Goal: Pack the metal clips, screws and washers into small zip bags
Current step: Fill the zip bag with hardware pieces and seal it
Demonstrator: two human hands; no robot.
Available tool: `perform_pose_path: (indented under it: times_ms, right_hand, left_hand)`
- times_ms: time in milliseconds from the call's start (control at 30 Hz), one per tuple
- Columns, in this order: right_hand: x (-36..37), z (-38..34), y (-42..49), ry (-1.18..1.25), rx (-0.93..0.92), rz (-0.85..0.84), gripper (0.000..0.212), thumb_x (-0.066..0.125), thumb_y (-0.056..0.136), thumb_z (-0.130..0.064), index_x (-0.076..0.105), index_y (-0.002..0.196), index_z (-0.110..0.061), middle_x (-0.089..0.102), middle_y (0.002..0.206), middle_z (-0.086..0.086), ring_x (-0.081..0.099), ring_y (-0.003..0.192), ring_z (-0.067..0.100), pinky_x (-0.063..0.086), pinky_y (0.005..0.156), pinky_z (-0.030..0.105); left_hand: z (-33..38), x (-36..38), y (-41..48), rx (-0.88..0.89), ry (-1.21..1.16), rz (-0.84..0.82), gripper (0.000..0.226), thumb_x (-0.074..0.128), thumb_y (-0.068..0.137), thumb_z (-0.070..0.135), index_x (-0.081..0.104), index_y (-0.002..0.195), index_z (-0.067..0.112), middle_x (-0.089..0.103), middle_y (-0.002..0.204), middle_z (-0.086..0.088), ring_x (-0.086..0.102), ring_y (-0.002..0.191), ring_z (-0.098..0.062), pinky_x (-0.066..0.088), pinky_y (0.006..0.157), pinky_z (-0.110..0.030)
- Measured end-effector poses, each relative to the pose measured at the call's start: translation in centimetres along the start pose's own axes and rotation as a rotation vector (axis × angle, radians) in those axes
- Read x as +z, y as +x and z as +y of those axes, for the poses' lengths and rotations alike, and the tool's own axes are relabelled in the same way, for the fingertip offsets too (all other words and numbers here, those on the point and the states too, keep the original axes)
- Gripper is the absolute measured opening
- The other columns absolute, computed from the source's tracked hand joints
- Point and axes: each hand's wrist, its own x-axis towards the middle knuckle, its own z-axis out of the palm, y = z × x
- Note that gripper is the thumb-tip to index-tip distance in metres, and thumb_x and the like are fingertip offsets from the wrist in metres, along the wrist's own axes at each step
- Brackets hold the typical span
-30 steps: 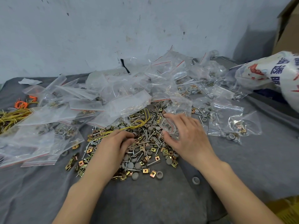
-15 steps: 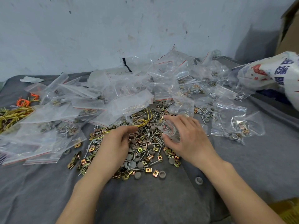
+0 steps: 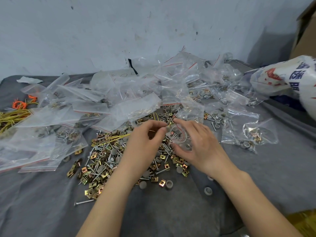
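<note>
A small clear zip bag [image 3: 179, 137] sits cupped in the right hand [image 3: 198, 144], its mouth turned toward the left hand [image 3: 145, 137]; a few screws show through the film inside it. The right grip is curled around the bag, thumb below and fingers above. The left grip is pressed together at the fingertips on a small grey washer [image 3: 168, 128] right at the bag's mouth (whether anything else is pinched with it cannot be told).

Both hands hover over a loose heap on the grey cloth of the table [image 3: 171, 211]: brass-coloured metal clips [image 3: 92, 179], bright silver screws [image 3: 95, 165] and round grey washers [image 3: 142, 185], all mixed together. One screw [image 3: 84, 202] lies apart at the near left edge, and one washer [image 3: 208, 191] sits alone near the right wrist.

Behind the heap, a drift of zip bags [image 3: 119, 100] with red seal lines crowds the far side, and a filled one [image 3: 246, 132] lies to the right. Yellow wire ties [image 3: 10, 117] lie far left, and a printed white sack [image 3: 290, 77] lies far right.
</note>
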Motion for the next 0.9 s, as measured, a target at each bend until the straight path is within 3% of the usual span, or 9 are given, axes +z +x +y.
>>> perform_pose_path:
  times_ms: [167,367,500,567,700,900]
  right_hand:
    - [0.1,0.2,-0.1,0.039,-0.006,0.053,0.064,0.054,0.088,-0.051,0.046,0.144,-0.022,0.062,0.122,-0.005,0.055,0.114,0.012,0.031,0.101,0.025]
    - [0.0,0.4,-0.1,0.042,0.026,0.025,0.062,0.052,0.091,-0.056,0.044,0.145,-0.026,0.06,0.125,-0.009,0.055,0.117,0.011,0.031,0.103,0.026]
    - [-0.2,0.4,-0.2,0.049,0.047,0.024,0.062,0.05,0.091,-0.058,0.042,0.145,-0.027,0.059,0.125,-0.009,0.054,0.117,0.011,0.03,0.104,0.026]
    - [-0.2,0.3,-0.2,0.057,0.056,0.021,0.062,0.049,0.091,-0.058,0.041,0.145,-0.029,0.059,0.125,-0.009,0.054,0.117,0.011,0.03,0.104,0.027]
    - [-0.3,0.2,-0.2,0.058,0.063,0.024,0.063,0.049,0.09,-0.058,0.041,0.145,-0.029,0.058,0.128,-0.01,0.052,0.119,0.01,0.029,0.105,0.027]
    - [-0.5,0.2,-0.1,0.042,0.069,0.002,0.064,0.054,0.092,-0.056,0.038,0.149,-0.029,0.056,0.132,-0.01,0.05,0.122,0.008,0.026,0.106,0.026]
  left_hand:
    - [0.8,1.1,0.4,-0.026,-0.116,-0.059,0.023,0.059,0.098,0.017,0.063,0.117,0.029,0.073,0.09,0.017,0.066,0.086,0.007,0.05,0.075,-0.009]
    - [0.5,-0.8,0.3,-0.068,-0.165,0.07,0.025,0.051,0.101,0.016,0.059,0.121,0.028,0.074,0.093,0.013,0.069,0.084,-0.001,0.05,0.064,-0.012]
    - [-0.3,-2.4,-0.2,-0.054,0.005,0.148,0.024,0.05,0.101,0.021,0.057,0.12,0.033,0.072,0.093,0.013,0.066,0.078,-0.007,0.049,0.054,-0.02]
    - [-0.9,-3.0,-0.6,-0.026,0.155,0.149,0.024,0.049,0.101,0.024,0.056,0.123,0.034,0.07,0.092,0.015,0.064,0.08,-0.002,0.048,0.055,-0.018]
    - [-1.6,-3.9,-1.7,0.035,0.474,0.043,0.023,0.047,0.101,0.029,0.059,0.12,0.034,0.068,0.091,0.018,0.064,0.076,-0.001,0.054,0.068,-0.027]
    - [-3.0,-5.2,-2.2,0.071,0.731,-0.19,0.025,0.048,0.101,0.032,0.062,0.121,0.031,0.057,0.112,0.017,0.052,0.109,-0.007,0.04,0.091,-0.024]
